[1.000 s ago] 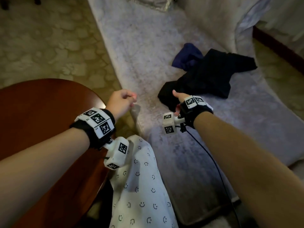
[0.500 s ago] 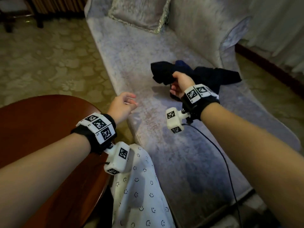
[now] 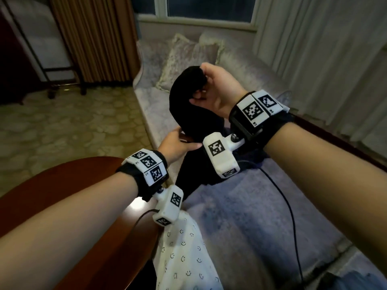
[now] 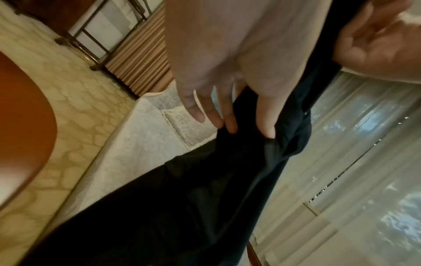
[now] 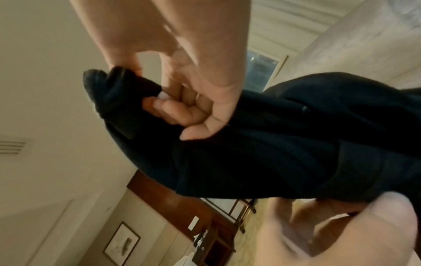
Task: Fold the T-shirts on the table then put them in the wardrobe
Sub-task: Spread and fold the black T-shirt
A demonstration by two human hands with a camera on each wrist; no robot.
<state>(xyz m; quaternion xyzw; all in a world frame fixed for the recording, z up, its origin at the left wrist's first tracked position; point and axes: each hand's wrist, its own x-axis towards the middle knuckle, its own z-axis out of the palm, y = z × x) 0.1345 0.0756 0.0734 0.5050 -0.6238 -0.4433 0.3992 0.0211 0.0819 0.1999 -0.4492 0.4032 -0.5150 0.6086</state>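
Head view: the right hand (image 3: 215, 91) bunches the black T-shirt (image 3: 188, 114) aloft above the sofa (image 3: 240, 216); the left hand (image 3: 173, 146) touches it lower down.

Left wrist view: fingers (image 4: 265, 124) pinch the cloth.

Right wrist view: curled fingers (image 5: 180, 111) clench the fabric.

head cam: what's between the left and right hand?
Only the black T-shirt: the right hand grips its bunched top, the left hand holds it lower down. The head view shows this.
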